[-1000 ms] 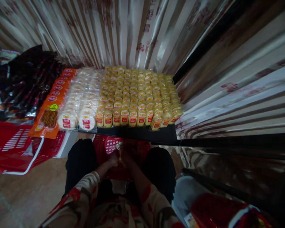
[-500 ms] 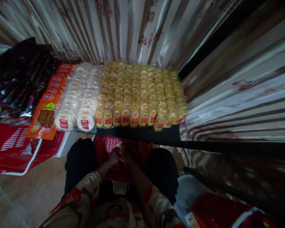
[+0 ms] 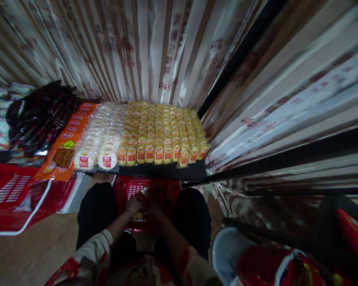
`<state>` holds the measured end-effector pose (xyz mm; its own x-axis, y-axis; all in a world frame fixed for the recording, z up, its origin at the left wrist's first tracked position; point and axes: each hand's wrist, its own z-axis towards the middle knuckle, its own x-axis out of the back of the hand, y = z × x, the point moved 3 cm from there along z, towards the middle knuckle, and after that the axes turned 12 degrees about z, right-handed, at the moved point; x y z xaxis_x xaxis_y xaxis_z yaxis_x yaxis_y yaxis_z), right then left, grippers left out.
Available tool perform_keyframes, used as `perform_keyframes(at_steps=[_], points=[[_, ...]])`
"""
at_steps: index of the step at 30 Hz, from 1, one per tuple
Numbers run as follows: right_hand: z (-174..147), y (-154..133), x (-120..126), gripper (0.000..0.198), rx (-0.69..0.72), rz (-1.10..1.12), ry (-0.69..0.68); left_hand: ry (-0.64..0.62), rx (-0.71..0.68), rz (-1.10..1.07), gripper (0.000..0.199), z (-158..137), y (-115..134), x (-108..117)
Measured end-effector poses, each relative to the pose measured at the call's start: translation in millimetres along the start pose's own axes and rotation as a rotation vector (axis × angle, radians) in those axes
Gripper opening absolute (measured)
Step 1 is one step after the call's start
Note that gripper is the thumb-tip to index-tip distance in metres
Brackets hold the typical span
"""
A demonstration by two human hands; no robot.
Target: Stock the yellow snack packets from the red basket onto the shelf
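Between my knees is a red plastic basket (image 3: 166, 190), and both my hands are low over it. My left hand (image 3: 134, 204) is closed, its fingers round something small that I cannot make out. A shiny bit of clear wrapper (image 3: 143, 191) shows at its fingertips. Close beside it, my right hand (image 3: 154, 207) is in shadow and smeared, so its fingers are hard to read. Something small and yellow (image 3: 139, 216) lies in the basket below my left hand. Past the basket, rows of yellow wrapped snack packets (image 3: 158, 135) stand on a black shelf (image 3: 179, 171).
Left along the shelf are white round packaged cakes (image 3: 107, 157), orange snack bags (image 3: 62, 157) and dark bags (image 3: 43, 123). Another red basket (image 3: 10, 190) with a white handle stands at left. A pale bin (image 3: 226, 252) is at lower right. Striped curtains (image 3: 149, 47) hang behind.
My hands have drawn slightly apart from where they met over the basket. The orange-yellow bit between them no longer shows there. The view has shifted, bringing more of the left shelf in.
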<state>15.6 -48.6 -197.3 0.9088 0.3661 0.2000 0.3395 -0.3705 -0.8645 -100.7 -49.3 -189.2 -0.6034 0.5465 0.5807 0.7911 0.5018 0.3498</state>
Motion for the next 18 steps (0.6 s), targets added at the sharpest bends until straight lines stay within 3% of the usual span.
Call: perform_keyframes(at_steps=[5, 11, 18], points=[[-13, -17, 15, 0.021, 0.042, -0.155, 0.079, 0.007, -0.121, -0.017, 0.011, -17, 13, 29], [-34, -50, 29, 0.039, 0.223, -0.187, 0.079, -0.008, -0.263, 0.03, 0.009, -37, 37, 65], [-68, -79, 54, 0.038, 0.441, -0.249, 0.155, 0.082, -0.395, 0.193, 0.019, -81, 78, 97]])
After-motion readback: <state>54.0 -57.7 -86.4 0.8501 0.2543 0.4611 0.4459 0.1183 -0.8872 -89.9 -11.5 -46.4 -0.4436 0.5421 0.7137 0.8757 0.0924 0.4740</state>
